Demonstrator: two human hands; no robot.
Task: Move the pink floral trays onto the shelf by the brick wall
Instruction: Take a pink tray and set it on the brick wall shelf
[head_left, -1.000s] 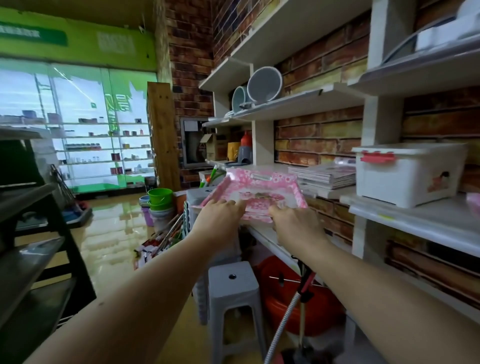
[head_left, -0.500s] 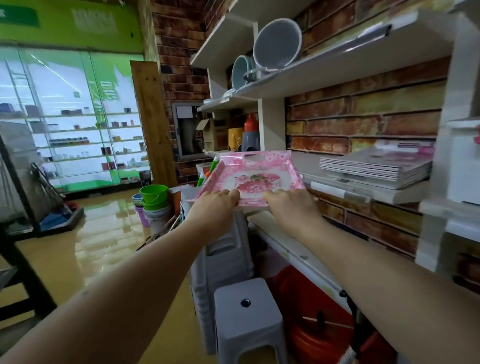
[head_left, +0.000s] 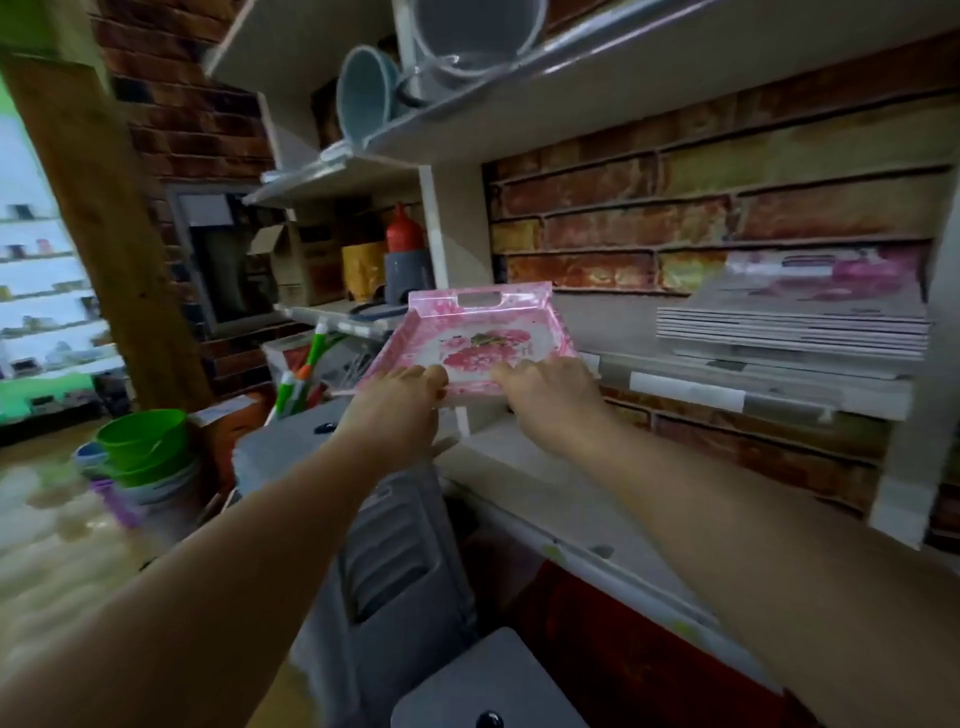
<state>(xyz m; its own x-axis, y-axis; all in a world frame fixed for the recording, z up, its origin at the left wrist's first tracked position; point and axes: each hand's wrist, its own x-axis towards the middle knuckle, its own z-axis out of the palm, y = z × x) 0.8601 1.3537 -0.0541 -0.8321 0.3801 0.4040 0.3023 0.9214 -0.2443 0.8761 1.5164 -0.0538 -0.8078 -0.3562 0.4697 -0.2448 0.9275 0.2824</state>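
Note:
A pink floral tray (head_left: 483, 338) with a cut-out handle is held out in front of me, level with the white shelf (head_left: 727, 392) that runs along the brick wall. My left hand (head_left: 397, 400) grips the tray's near edge on the left. My right hand (head_left: 545, 389) grips the same edge on the right. The tray's far right side hangs over the left end of the shelf board. A stack of flat floral trays (head_left: 800, 322) lies on that shelf to the right.
An upper shelf (head_left: 519, 98) carries blue-grey bowls on their sides. Grey stacked stools (head_left: 395, 561) stand below my arms, and green buckets (head_left: 143, 441) sit on the floor at left. A lower white ledge (head_left: 545, 483) juts out under the tray.
I have stepped closer to the shelf and the view has tilted. The tray, still held by both hands, has moved forward and right, toward the shelf by the wall.

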